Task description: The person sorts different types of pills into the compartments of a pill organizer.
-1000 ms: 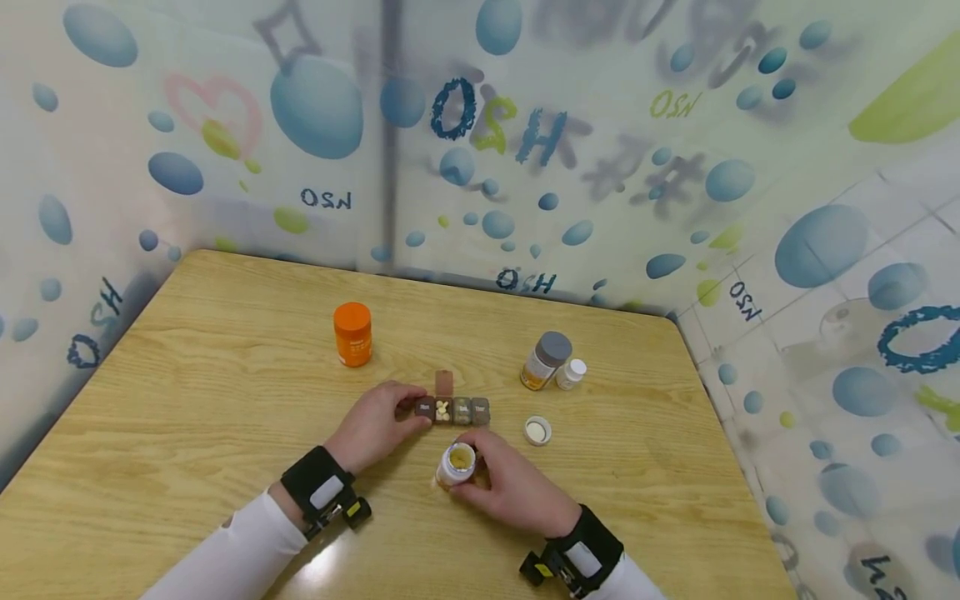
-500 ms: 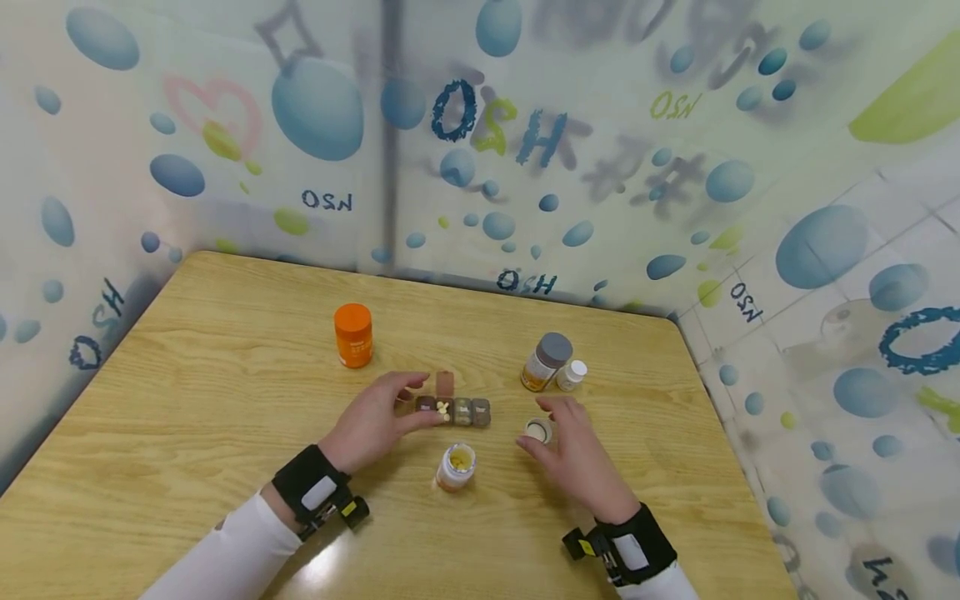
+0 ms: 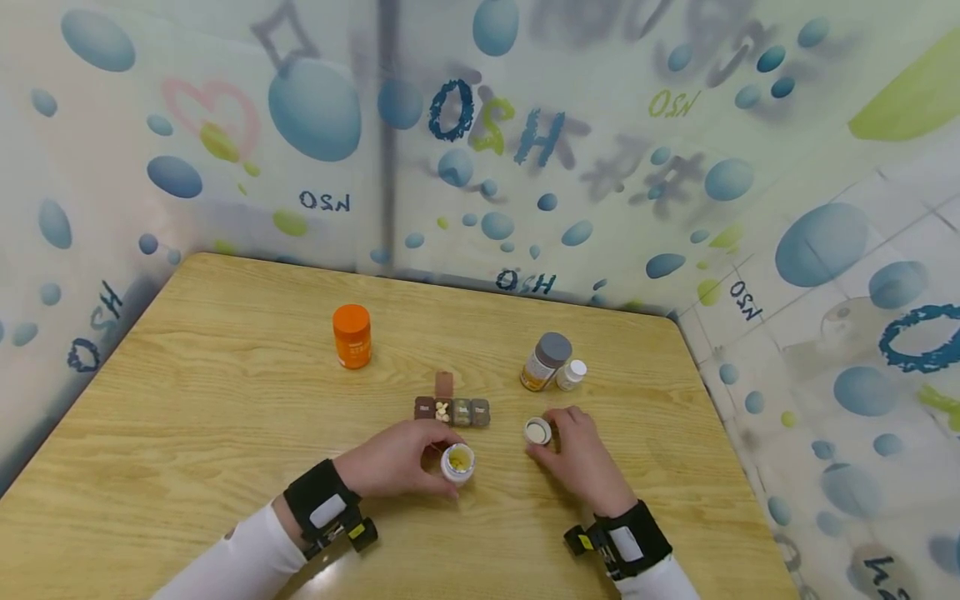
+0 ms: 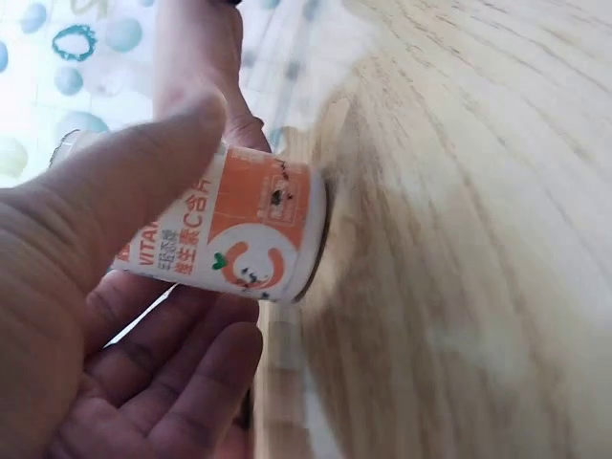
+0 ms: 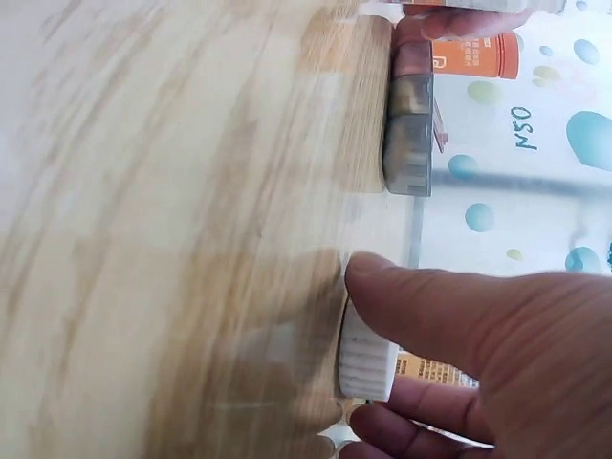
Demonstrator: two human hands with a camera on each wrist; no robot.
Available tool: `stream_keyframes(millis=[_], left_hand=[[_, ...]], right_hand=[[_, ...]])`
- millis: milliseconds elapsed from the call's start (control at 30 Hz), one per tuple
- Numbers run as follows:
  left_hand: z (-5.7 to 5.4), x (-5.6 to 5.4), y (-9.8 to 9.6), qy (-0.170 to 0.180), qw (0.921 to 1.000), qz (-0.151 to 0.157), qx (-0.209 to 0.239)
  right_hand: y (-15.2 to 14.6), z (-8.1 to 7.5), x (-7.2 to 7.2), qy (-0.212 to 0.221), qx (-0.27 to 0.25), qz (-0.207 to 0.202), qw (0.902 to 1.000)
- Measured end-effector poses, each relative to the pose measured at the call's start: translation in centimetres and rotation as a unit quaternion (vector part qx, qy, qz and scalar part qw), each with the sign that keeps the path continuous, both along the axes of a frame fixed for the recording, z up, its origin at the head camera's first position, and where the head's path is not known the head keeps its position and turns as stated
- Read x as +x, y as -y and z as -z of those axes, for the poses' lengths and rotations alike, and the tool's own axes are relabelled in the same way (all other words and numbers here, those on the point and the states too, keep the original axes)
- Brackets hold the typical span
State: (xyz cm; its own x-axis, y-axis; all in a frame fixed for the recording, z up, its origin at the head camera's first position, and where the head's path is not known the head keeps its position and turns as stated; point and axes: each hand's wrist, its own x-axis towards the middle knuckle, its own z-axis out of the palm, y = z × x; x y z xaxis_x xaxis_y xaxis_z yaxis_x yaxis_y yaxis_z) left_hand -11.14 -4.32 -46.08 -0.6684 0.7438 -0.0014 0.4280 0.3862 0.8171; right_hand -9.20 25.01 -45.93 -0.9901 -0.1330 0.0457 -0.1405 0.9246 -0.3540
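My left hand (image 3: 397,458) holds a small white-and-orange vitamin C bottle (image 4: 253,229), its thumb on one side and its fingers on the other. The bottle stands upright and uncapped, with yellow tablets showing inside. To the right, my right hand (image 3: 588,467) pinches the white bottle cap (image 5: 366,356) between thumb and fingers. In the head view the cap lies on the table with its hollow side up. Just behind the left hand is a pill organizer (image 3: 471,412). One of its lids (image 3: 444,384) is raised, and pale tablets (image 3: 442,410) fill that compartment.
An orange jar (image 3: 352,336) stands at the back left of the wooden table (image 3: 225,375). Behind the cap are a grey-lidded bottle (image 3: 546,362) and a small white bottle (image 3: 572,375). A printed curtain (image 3: 480,208) hangs along the table's back edge.
My right hand has let go of the bottle and moved right to the cap, taking hold of it. My left hand has left the pill organizer and come down onto the bottle.
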Motion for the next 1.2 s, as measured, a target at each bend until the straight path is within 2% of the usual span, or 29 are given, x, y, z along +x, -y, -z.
stream_keyframes(millis=[133,233,400,500,600,867,1033,1200], left_hand=[[0.1,0.2,0.0,0.013,0.9999,-0.01,-0.003],[0.0,0.3,-0.1,0.026,0.9995,-0.016,-0.004],[0.0,0.2,-0.1,0.027,0.9994,-0.02,-0.005],[0.1,0.2,-0.1,0.027,0.9994,-0.02,-0.003],[0.2,0.2,-0.1,0.026,0.9995,-0.02,-0.002],[0.5,0.0,-0.1,0.03,0.9993,-0.012,0.018],[0.4,0.1,-0.1,0.026,0.9993,-0.009,0.024],[0.3,0.1,-0.1,0.033,0.9992,-0.015,0.015]], right_hand=[[0.6,-0.2,0.1,-0.001,-0.006,-0.013,0.9999],[1.6,-1.4,0.5,0.005,-0.03,-0.044,0.9986],[3.9,-4.0,1.5,0.018,-0.07,-0.142,0.9873],[5.1,-5.0,2.0,0.018,-0.06,-0.199,0.978],[5.9,-5.5,2.2,0.008,-0.047,-0.236,0.9706],[7.2,-6.1,2.4,-0.028,-0.059,-0.292,0.954],[7.7,-6.3,2.3,-0.01,-0.063,-0.305,0.9501],[8.2,-6.4,2.3,-0.002,-0.038,-0.318,0.9474]])
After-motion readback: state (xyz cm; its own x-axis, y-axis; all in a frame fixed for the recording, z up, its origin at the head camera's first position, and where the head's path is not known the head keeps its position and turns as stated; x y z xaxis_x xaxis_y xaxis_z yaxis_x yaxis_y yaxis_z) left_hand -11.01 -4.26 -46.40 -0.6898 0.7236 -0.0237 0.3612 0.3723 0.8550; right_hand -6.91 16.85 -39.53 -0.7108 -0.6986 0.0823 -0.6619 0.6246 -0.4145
